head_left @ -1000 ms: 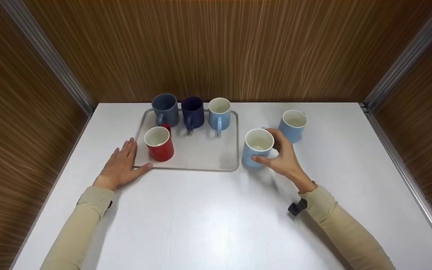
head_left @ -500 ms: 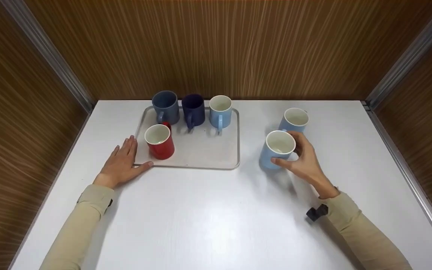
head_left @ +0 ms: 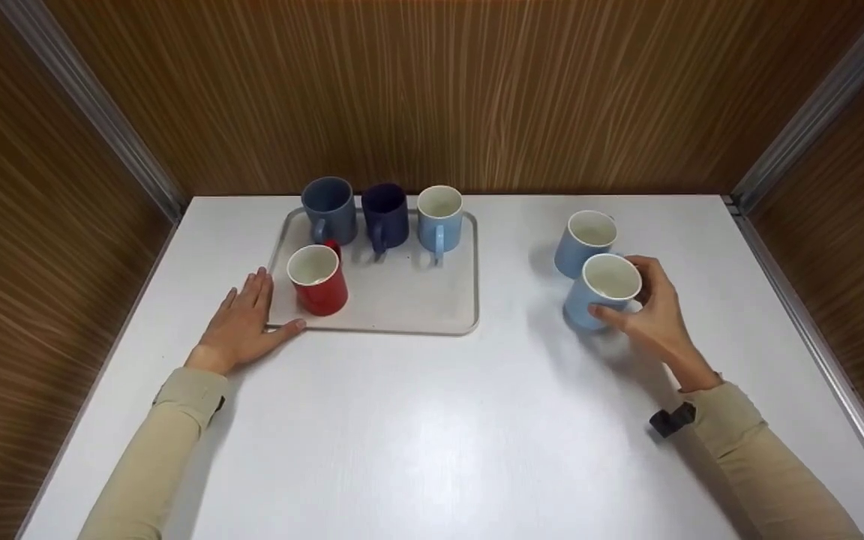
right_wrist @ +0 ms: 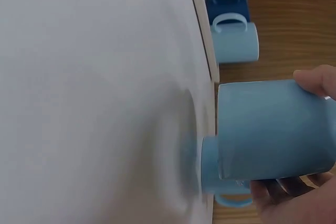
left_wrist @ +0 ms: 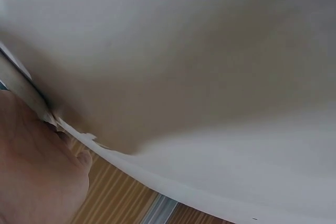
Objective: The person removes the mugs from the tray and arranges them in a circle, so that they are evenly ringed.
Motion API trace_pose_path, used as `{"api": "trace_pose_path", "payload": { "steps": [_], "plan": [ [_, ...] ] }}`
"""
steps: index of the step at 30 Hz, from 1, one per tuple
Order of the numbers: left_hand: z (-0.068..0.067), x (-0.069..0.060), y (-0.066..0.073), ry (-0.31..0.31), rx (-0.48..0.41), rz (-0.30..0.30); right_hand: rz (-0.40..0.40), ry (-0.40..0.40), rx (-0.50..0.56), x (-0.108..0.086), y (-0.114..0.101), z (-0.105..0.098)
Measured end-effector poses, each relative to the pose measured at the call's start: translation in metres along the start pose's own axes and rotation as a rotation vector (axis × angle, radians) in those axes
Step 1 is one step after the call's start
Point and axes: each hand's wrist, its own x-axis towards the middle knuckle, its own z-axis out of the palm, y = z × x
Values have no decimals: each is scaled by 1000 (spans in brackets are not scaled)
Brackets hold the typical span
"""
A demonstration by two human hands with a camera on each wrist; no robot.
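Note:
In the head view my right hand [head_left: 661, 311] grips a light blue mug [head_left: 586, 306] with a white inside, thumb on the near side and fingers behind. This mug is upright; in the right wrist view its base seems slightly above the table. Just behind it stands a second light blue mug [head_left: 580, 251]. My left hand [head_left: 241, 326] lies with fingers straight at the near left corner of a pale tray [head_left: 409, 307], thumb at the front rim. A red mug [head_left: 323, 289] with a white inside stands on the tray beside that hand.
Along the tray's back side stand a grey-blue mug [head_left: 336, 221], a dark navy mug [head_left: 393, 225] and another light blue mug [head_left: 443, 232], their handles toward me. Wood-grain panels [head_left: 432, 97] enclose the white table [head_left: 402, 420] at the back and sides.
My right hand has carried the light blue mug rightward, away from the tray's right side, to just in front of the other loose mug. My left hand has stayed at the tray corner.

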Motion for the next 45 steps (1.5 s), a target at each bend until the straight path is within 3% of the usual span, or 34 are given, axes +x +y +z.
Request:
{"api": "trace_pose_path", "payload": {
  "steps": [11, 26, 45],
  "plan": [
    [1, -2, 1, 8, -1, -1, 152, 44, -38, 14, 19, -21],
    [1, -2, 3, 12, -4, -14, 239, 106, -71, 37, 38, -31],
    [1, -3, 3, 15, -14, -19, 247, 101, -77, 50, 44, -29]
  ]
}}
